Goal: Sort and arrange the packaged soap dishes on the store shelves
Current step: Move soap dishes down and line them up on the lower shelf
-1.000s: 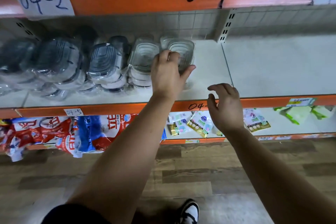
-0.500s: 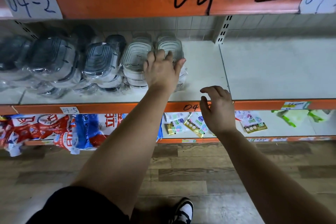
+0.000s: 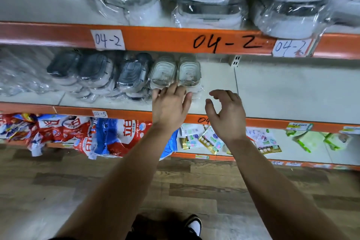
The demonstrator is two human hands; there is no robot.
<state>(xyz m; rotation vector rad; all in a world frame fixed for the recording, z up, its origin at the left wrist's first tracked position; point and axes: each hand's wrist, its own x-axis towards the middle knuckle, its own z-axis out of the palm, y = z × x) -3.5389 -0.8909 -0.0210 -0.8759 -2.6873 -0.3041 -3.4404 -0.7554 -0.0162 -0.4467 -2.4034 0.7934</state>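
Observation:
A row of plastic-wrapped soap dishes stands on the middle shelf (image 3: 272,91): dark grey ones (image 3: 95,70) on the left, two clear ones (image 3: 189,71) at the right end. My left hand (image 3: 170,105) lies flat with straight fingers, its fingertips touching the bottom of the clear soap dishes. Just to its right hovers my right hand (image 3: 227,115), fingers loosely curled and holding nothing, above the shelf's front edge. More wrapped dishes (image 3: 208,0) sit stacked on the top shelf.
Orange shelf rails (image 3: 155,39) carry handwritten 04-2 labels. The right part of the middle shelf is bare white board. The bottom shelf holds red and blue detergent bags (image 3: 116,138) and small sachets (image 3: 210,140). Below me is wooden floor and my shoe (image 3: 192,224).
The camera tilted up, bringing the top shelf into view. My left hand slid down from the top of the clear dishes to their base. My right hand rose slightly toward the shelf.

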